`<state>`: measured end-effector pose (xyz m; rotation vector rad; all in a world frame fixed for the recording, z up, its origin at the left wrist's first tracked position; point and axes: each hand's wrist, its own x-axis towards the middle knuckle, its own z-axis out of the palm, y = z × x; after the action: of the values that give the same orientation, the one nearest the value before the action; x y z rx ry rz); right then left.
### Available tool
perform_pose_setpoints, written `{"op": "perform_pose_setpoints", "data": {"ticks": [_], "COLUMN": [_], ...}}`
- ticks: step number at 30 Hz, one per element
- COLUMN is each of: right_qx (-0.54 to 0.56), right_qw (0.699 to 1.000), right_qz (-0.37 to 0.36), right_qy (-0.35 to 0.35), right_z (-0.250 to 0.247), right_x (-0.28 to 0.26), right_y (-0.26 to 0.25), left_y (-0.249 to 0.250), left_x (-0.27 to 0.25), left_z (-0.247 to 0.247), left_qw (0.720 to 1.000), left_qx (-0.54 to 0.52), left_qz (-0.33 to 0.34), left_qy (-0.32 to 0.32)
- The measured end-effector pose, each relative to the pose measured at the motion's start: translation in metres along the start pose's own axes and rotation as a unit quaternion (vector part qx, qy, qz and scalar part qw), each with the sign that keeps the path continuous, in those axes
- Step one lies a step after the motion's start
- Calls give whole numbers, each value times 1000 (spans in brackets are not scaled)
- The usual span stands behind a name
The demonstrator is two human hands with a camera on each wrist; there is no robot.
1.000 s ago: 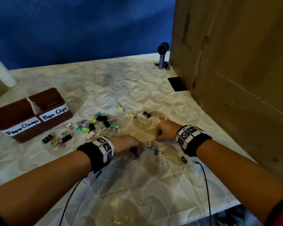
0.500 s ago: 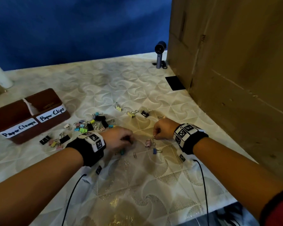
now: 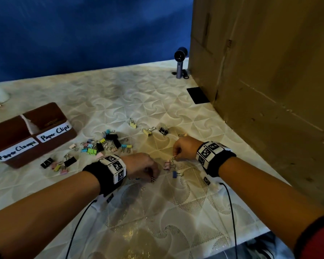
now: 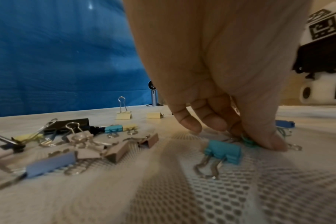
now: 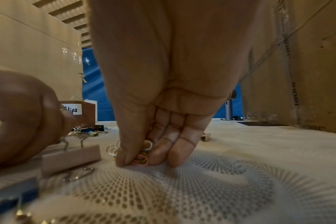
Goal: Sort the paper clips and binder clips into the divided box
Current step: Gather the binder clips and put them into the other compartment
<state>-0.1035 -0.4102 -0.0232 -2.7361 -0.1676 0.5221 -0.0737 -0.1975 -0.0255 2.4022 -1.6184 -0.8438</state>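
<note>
- Right wrist view first: the right hand (image 5: 159,84) pinches a bunch of coloured paper clips (image 5: 142,157) against the lace tablecloth (image 5: 230,181), thumb on one side, fingers curled on the other. One silver clip (image 5: 112,150) pokes out past the thumb, so it may drop when the hand lifts.
- Left hand (image 4: 220,72) is down too, fingertips closing on a green paper clip (image 4: 248,141) on the cloth, with a teal binder clip (image 4: 223,151) just beside it. A careless sweep could drag that along.
- The open weave could snag a wire end, I reckon, and tug the cloth.
- Head view: the divided box (image 3: 13,157) sits well apart on the left, labelled "Paper Clamps" and "Paper Clips". A long carry with loose handfuls risks spills, or clips in the wrong half.
- The main binder clip pile (image 3: 107,144) lies between the hands and the box.
</note>
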Motion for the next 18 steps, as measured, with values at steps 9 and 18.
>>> {"op": "perform_pose_setpoints", "data": {"ticks": [9, 18], "right_qx": [3, 6], "right_qw": [1000, 999], "right_qz": [1, 7], "right_qy": [14, 32], "right_z": [2, 4], "right_x": [-3, -8], "right_y": [0, -3], "left_y": [2, 2], "left_x": [-2, -7], "left_z": [6, 7], "left_qw": [1000, 998], "left_qx": [26, -45], "left_qz": [-11, -32], "left_qy": [0, 21]}}
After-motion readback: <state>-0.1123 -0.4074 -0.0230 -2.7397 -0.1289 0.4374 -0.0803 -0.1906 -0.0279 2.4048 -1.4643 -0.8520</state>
